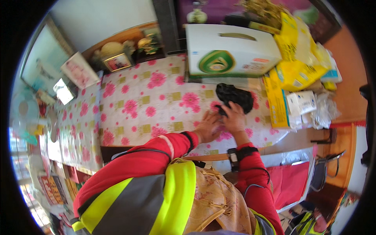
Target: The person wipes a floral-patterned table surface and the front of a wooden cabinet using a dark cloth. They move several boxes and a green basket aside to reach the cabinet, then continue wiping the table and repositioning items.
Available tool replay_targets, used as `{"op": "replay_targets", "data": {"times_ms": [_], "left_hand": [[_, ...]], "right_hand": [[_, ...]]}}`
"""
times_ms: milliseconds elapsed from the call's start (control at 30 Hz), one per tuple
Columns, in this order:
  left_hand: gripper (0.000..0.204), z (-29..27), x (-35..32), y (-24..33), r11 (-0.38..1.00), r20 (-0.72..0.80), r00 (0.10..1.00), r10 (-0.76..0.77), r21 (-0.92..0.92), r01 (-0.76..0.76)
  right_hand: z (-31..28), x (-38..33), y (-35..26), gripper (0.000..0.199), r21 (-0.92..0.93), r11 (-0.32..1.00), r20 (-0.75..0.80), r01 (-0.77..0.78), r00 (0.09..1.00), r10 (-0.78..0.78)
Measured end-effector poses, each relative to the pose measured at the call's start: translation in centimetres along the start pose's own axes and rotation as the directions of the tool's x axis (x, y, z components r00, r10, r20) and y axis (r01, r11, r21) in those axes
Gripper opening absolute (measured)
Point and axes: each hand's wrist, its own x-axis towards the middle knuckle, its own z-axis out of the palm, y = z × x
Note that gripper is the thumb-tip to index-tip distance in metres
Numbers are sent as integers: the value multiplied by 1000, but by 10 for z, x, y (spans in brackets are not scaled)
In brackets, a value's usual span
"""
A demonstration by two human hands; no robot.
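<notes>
A crumpled black bundle, perhaps a plastic bag or cloth, lies on the flowered tablecloth in front of a white carton. My right hand is at its near edge, with the fingers bent over a dark fold of it. Just to the left, my left hand rests low over the cloth, its fingers spread and nothing visible in them. The two hands nearly touch. Part of the bundle's near side is hidden behind my right fingers.
Yellow bags, a small white box and clear plastic crowd the table's right end. A framed photo and ornaments stand at the back left. Below right are a folding chair and another person in a yellow vest.
</notes>
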Motion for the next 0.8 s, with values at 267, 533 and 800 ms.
{"op": "replay_targets", "data": {"times_ms": [267,533,800], "left_hand": [[18,-65,-48,-39,807,-7,997,-80,-587,61],[19,-212,-260,-113,942,-369,867,-336,-131,310],[22,-316,-400,-139,790,-551,713,-434,147,595]], "right_hand": [[18,3,-7,44,-269,868,-135,-417,909,395],[90,8,-267,47,193,907,163,374,899,-405],[107,66,-255,55,33,953,243,301,923,-300]]}}
